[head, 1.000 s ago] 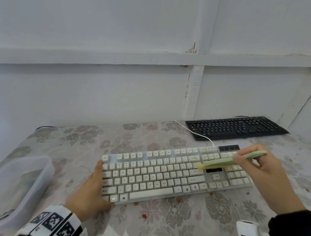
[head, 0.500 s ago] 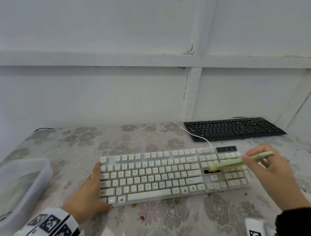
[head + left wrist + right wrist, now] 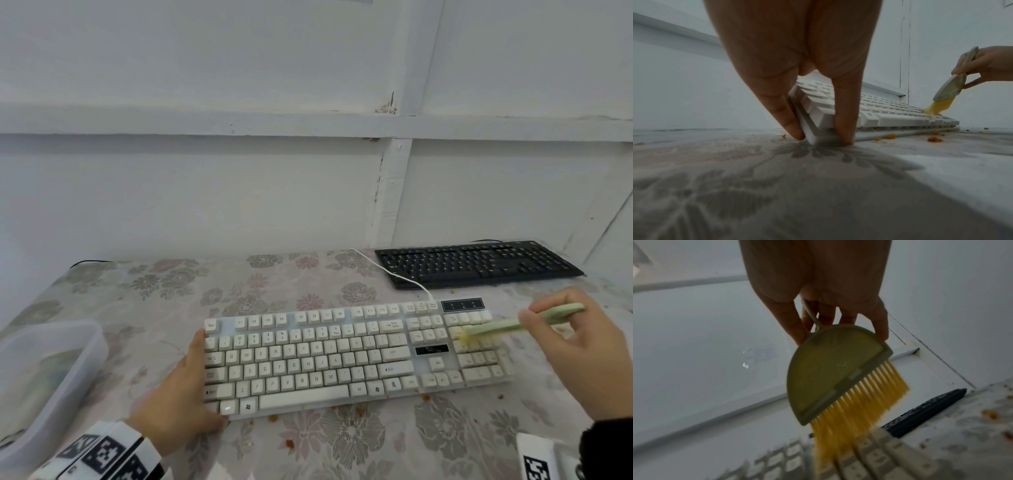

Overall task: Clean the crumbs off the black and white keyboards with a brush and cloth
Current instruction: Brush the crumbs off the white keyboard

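The white keyboard [image 3: 356,359] lay on the flower-patterned tablecloth [image 3: 144,287], in the middle of the head view. The left hand [image 3: 178,397] held its left end, at about 8 o'clock from the centre of the keyboard. In the left wrist view, the thumb was against the front edge and a finger [image 3: 785,113] against the left side edge, so the corner was clamped between them, and both tips touched the cloth.

The right hand [image 3: 579,346] was at 3 o'clock, over the number pad. Its fingers [image 3: 789,321] were curled around the thin handle of a green brush [image 3: 830,369] and pinched it. The yellow bristles [image 3: 851,410] pointed down and touched the keys of the number pad; this part was blurred.

The black keyboard [image 3: 476,263] lay at 1 o'clock, near the wall, apart from the white one. A white cable [image 3: 394,274] ran past its left end. Orange crumbs [image 3: 426,397] lay on the cloth along the front edge of the white keyboard, at 5 and 6 o'clock. A translucent plastic box [image 3: 51,370] stood at 9 o'clock, well apart from the left hand.
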Available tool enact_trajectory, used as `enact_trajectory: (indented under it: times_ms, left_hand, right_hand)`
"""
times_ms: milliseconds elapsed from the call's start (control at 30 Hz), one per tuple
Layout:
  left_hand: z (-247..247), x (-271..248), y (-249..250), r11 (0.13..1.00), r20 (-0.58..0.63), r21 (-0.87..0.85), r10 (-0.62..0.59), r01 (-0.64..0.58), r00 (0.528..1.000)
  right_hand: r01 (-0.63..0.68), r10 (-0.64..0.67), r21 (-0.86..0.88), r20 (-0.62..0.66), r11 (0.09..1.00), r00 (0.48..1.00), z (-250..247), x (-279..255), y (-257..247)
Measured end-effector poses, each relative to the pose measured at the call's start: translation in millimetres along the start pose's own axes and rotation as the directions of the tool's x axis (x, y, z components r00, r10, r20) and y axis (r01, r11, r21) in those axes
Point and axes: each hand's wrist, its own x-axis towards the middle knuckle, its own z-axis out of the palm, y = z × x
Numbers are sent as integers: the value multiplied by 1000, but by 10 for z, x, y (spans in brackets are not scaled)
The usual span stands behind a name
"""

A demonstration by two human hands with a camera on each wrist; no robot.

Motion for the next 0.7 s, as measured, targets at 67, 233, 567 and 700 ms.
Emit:
enact_trajectory:
  times_ms: [67, 233, 567, 700]
  left_hand:
    - [3, 0, -5, 1000, -1, -1, 7, -7, 1000]
    - [18, 16, -35, 1000, -3, -3, -13, 13, 1000]
    - [24, 25, -31, 1000, -6, 10, -29, 29, 1000]
    - [18, 6, 26, 1000, -13, 14, -22, 22, 1000]
  right_hand:
    - [-45, 42, 59, 43, 997, 998, -3, -1, 10]
    - [-70, 66, -103, -45, 992, 997, -113, 4, -95]
    - [34, -50, 113, 137, 993, 989, 420, -399, -1029]
    - [7, -89, 214, 375, 977, 923, 918, -757, -1425]
